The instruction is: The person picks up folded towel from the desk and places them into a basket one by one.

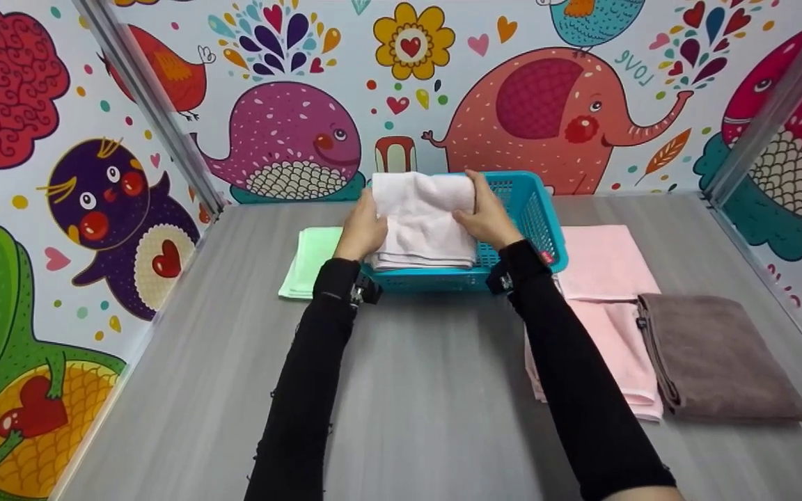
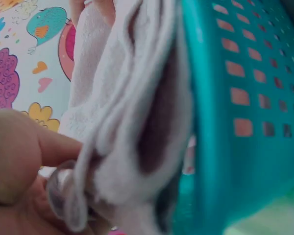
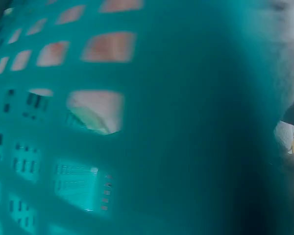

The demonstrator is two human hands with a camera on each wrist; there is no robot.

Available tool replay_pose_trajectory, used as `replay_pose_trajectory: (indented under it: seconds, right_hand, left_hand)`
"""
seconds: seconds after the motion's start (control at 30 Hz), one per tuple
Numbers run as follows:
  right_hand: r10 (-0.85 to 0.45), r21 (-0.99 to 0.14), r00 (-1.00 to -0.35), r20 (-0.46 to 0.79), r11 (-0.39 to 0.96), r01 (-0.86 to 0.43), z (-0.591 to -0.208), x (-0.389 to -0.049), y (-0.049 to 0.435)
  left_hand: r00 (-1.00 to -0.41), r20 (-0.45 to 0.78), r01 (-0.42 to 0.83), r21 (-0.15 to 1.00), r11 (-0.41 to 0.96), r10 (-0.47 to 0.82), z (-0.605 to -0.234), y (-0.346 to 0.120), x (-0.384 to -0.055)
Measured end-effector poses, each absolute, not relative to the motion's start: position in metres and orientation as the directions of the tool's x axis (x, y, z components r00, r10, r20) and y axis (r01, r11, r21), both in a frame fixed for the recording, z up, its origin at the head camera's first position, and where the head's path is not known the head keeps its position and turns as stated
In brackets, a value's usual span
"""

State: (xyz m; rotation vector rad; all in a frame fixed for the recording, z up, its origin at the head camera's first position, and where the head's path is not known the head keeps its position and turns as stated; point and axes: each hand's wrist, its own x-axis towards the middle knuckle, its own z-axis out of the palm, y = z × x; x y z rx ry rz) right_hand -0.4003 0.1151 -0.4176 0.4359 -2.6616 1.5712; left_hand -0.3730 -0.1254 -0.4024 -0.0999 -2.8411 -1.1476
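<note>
A folded pale pink, nearly white towel (image 1: pixel 423 216) is held between both hands over the left part of a teal plastic basket (image 1: pixel 553 233). My left hand (image 1: pixel 362 226) grips the towel's left side, thumb on the near face. On the opposite side my right hand (image 1: pixel 490 217) pinches the right edge, its thumb also in front. Soft layered folds of the towel (image 2: pixel 112 103) show in the left wrist view, right beside the basket's rim. The perforated basket wall (image 3: pixel 181 117) fills most of the right wrist view and hides much of the right hand.
Left of the basket lies a folded light green towel (image 1: pixel 309 261), partly behind the left wrist. Pink folded towels (image 1: pixel 606 261) lie to the right, and a grey-brown folded towel (image 1: pixel 718 358) is beside them. Cartoon-printed walls (image 1: pixel 289 139) border the grey table (image 1: pixel 436 410).
</note>
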Motion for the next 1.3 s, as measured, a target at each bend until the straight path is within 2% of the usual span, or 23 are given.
replay_pose_trajectory:
  seconds: [0.23,0.37,0.63,0.8,1.03,1.3]
  right_hand:
    - [-0.236,-0.768,-0.962,0.140,0.587,-0.256,-0.440,-0.404,0.107]
    - [-0.234,-0.751,-0.964,0.129,0.612,-0.249,-0.445,-0.407,0.102]
    - [-0.331,-0.665,-0.940,-0.088,0.722,-0.192,-0.452,-0.407,0.099]
    - [-0.299,-0.526,-0.942,-0.149,0.831,-0.181,-0.454,-0.406,0.096]
    - [-0.247,-0.380,-0.949,-0.197,0.911,-0.159,-0.451,-0.399,0.097]
    - [-0.287,-0.345,-0.922,-0.260,0.919,-0.189,-0.449,-0.397,0.100]
  left_hand:
    - [-0.971,0.239,0.154,0.624,0.766,0.000,-0.427,-0.122,-0.379]
    - [-0.960,0.277,0.185,0.498,0.847,0.047,-0.436,-0.117,-0.380]
    - [-0.984,0.130,0.147,0.210,0.966,0.122,-0.442,-0.105,-0.375]
    - [-0.989,0.048,0.138,0.024,0.990,0.137,-0.443,-0.106,-0.378]
    - [-0.986,-0.072,0.144,0.059,0.988,0.148,-0.443,-0.111,-0.379]
    - [-0.982,-0.120,0.146,0.017,0.989,0.147,-0.443,-0.109,-0.379]
